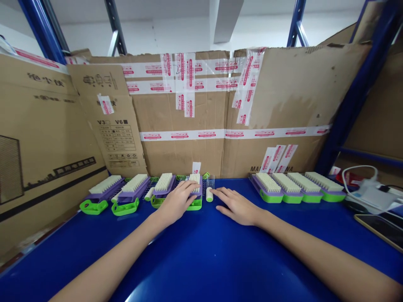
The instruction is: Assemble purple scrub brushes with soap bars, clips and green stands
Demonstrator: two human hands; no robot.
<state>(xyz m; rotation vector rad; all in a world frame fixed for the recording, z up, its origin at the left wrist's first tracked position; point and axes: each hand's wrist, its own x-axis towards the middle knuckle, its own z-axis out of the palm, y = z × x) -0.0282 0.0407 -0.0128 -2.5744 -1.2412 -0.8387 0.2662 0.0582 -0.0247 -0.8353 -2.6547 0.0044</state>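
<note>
Head view: left hand (176,202), fingers part-curled over a bristle brush (195,178), grip indeterminable; right hand (238,207), fingers extended, holding nothing, nearer the white-and-green cylinder (209,194) just leftward, long axis pointing away, on the table (214,251).

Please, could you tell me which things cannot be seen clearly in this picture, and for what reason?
- Brush, head view: the left hand covers part of it.
- White roller, head view: the fingertips of the right hand overlap its edge, so contact is uncertain.
- Phone, head view: cut off by the right edge.
- Fine print, head view: too small to read.
</note>
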